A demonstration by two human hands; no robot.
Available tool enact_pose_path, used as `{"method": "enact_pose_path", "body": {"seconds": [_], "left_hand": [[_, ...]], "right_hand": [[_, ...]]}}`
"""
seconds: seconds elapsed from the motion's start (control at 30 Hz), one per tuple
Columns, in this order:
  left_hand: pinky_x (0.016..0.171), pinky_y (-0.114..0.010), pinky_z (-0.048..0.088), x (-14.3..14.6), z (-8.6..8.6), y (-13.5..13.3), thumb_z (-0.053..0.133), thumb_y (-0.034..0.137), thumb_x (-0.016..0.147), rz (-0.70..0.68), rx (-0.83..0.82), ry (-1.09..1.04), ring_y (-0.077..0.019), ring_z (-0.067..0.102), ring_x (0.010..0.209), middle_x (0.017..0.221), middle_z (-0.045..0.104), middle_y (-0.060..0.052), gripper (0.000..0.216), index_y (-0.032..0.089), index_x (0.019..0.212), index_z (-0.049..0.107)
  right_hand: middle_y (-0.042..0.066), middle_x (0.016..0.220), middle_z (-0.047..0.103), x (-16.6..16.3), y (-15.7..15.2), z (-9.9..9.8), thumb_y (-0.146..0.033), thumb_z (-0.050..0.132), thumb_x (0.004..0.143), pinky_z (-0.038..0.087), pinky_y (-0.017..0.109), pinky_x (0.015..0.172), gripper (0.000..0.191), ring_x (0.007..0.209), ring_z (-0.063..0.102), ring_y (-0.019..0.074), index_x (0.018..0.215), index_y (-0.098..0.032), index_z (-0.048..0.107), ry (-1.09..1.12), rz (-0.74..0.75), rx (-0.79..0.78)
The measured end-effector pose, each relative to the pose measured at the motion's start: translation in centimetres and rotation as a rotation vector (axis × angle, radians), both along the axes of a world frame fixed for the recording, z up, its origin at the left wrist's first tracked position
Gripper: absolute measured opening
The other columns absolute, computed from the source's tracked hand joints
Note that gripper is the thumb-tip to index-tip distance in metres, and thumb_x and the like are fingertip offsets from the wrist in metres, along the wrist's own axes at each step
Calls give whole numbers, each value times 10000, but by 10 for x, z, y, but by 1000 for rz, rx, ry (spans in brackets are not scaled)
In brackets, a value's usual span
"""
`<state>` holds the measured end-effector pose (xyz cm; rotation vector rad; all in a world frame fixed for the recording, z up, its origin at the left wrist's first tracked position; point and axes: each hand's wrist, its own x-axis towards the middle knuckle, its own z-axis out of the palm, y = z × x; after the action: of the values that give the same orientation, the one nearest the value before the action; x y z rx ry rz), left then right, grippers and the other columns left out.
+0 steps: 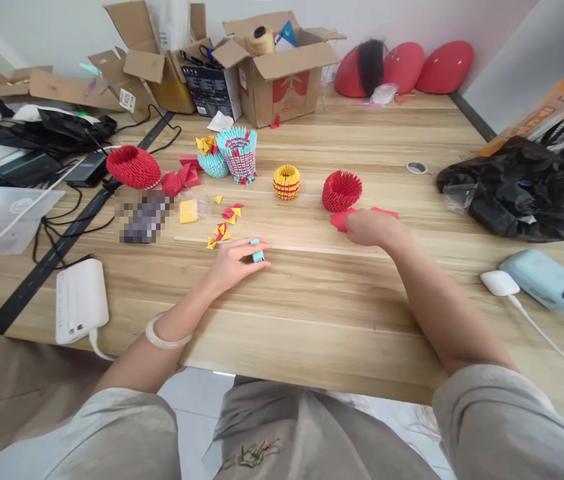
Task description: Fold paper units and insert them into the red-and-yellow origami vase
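Observation:
A small light-blue folded paper piece (258, 255) is pinched between the thumb and fingers of my left hand (235, 263), low over the table. Several yellow and red folded triangles (222, 231) lie just behind that hand. Farther right, my right hand (366, 227) reaches down with curled fingers onto a red paper piece (341, 220); its fingertips are partly hidden. Another red paper strip (385, 213) lies beside that hand. Directly behind stands a red folded-paper bowl (342, 191). A yellow and red paper pot (287, 183) stands between the hands, farther back.
A blue and red paper vase (239, 157), a light-blue paper pot (213, 164) and a red paper bowl (133, 167) stand back left. Cardboard boxes (282, 80) line the wall. A power bank (81, 300) with cable sits left; a black bag (517, 190) and tape roll (417, 168) are right.

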<state>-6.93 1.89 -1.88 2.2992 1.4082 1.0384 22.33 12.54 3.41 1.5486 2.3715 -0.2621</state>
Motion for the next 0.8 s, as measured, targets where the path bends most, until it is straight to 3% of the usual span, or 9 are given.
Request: {"method": "enact_pose_path", "body": {"seconds": [0.1,0.17,0.23,0.3,0.53,0.8], "left_hand": [[891,-340,539,6,0,-3,752,358,740,14,21,-57,-214,698,920,1018,740,-84,390,194,1090,695],[893,-323,544,13,0,-6,762,339,729,6,-29,-133,-195,703,895,1050,732,-81,591,193,1270,573],[900,-307,547,20,1,-10,767,319,721,-9,-146,-193,-184,705,906,1083,724,-73,794,206,1413,394],[912,-299,545,25,2,-14,776,303,705,-4,-247,-229,-186,700,944,1104,718,-66,890,221,1455,305],[947,-341,531,30,8,-14,813,314,649,5,-361,-290,-211,692,980,1122,707,-76,896,223,1420,366],[951,-357,537,31,5,-15,809,289,653,31,-342,-404,-226,684,1013,1106,708,-107,803,194,1361,442]], "right_hand": [[170,851,674,-8,-8,-3,-253,484,879,450,347,716,211,839,633,263,860,-121,648,255,26,113],[125,869,683,-24,-19,-9,-277,479,889,467,311,723,212,813,635,215,870,-146,643,425,118,109],[92,896,687,-43,-33,-18,-303,493,886,486,273,716,206,776,627,168,895,-155,635,836,266,80],[70,852,677,-61,-47,-30,-324,521,868,487,250,668,198,710,603,139,878,-155,625,1086,313,33],[20,741,622,-79,-68,-59,-297,465,893,445,234,607,189,604,512,104,830,-158,577,1231,316,-262],[71,905,686,-77,-68,-59,-232,453,893,489,276,742,198,765,615,140,933,-153,630,1285,340,-233]]}}
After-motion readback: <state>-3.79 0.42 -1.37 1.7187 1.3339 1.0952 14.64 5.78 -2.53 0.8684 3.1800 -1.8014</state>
